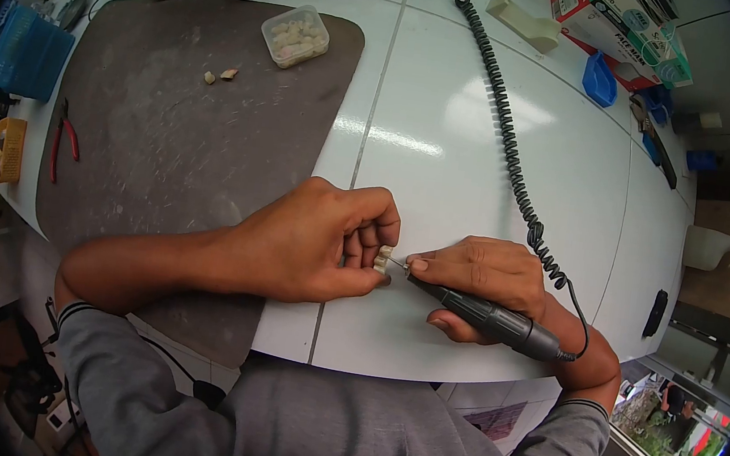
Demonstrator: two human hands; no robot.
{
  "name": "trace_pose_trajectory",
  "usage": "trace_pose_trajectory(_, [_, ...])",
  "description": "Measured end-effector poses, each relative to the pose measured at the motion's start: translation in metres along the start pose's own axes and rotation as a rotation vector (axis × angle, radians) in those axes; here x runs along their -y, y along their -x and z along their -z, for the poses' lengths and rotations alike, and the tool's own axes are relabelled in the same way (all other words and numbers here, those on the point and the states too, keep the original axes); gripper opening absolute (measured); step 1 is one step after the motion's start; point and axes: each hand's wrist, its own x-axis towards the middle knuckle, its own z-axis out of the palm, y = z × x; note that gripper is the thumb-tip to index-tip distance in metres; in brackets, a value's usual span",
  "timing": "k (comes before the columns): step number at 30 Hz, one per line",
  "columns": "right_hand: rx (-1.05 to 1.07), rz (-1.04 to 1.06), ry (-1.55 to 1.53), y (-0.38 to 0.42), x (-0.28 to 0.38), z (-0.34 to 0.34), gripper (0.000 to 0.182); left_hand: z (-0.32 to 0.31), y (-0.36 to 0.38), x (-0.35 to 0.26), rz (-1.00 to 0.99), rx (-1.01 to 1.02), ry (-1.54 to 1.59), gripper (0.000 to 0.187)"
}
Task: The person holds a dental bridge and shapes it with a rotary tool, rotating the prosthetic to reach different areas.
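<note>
Near the front edge of the white table, my left hand (327,246) pinches a small cream piece (382,259) that looks like a row of dental crowns. Its fingers are curled and partly cover the piece. My right hand (490,278) is wrapped round a black rotary handpiece (490,319), held like a pen. The thin bit (399,263) points left at the cream piece and seems to meet it; exact contact is too small to tell. A black coiled cord (507,127) runs from the handpiece's rear to the back of the table.
A dark grey mat (170,125) covers the left side. On it are a clear plastic tub (296,37) of cream pieces, two loose bits (219,75) and red-handled pliers (64,140). A blue bin (29,53) stands far left; boxes (617,32) and a blue scoop (600,80) sit back right.
</note>
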Motion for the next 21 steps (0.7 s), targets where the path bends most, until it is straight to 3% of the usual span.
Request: trace_pose_trajectory(21, [0.020, -0.003, -0.041, -0.0011, -0.0023, 0.0024, 0.039, 0.0011, 0.0002, 0.0007, -0.028, 0.013, -0.020, 0.030])
